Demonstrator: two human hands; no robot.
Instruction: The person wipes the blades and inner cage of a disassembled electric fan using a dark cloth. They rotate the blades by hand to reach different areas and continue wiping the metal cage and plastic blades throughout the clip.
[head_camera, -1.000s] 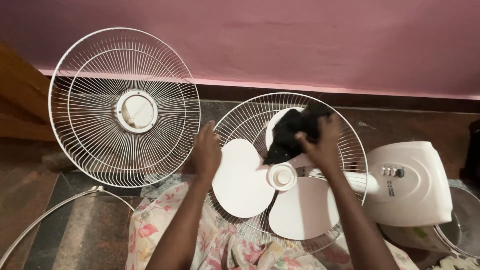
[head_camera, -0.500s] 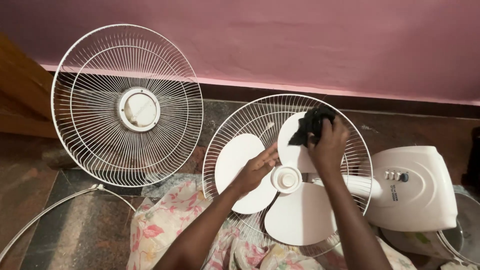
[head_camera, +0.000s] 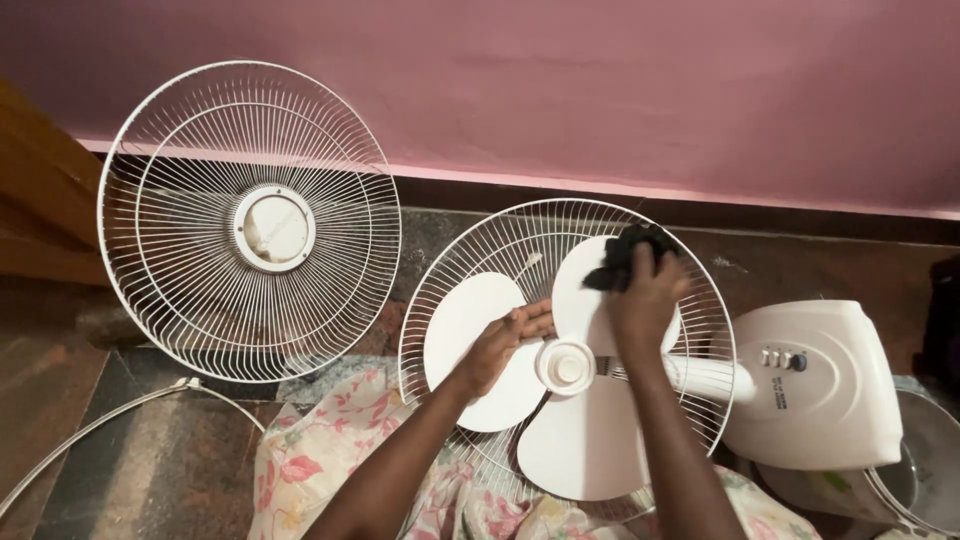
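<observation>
Right hand (head_camera: 648, 290) grips a black rag (head_camera: 625, 258) on the one-o'clock blade (head_camera: 600, 290); left hand (head_camera: 505, 335), open, braces the nine-o'clock blade (head_camera: 470, 350). Pressing hard could snap plastic.

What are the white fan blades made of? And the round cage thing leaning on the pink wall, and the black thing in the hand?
The three white fan blades look like smooth moulded plastic: flat, even and faintly shiny. The round white cage seems to be thin metal wire with a white coating, judging by its many fine spokes. The crumpled black cloth under the right hand looks like soft fabric, since it bunches and folds.
</observation>
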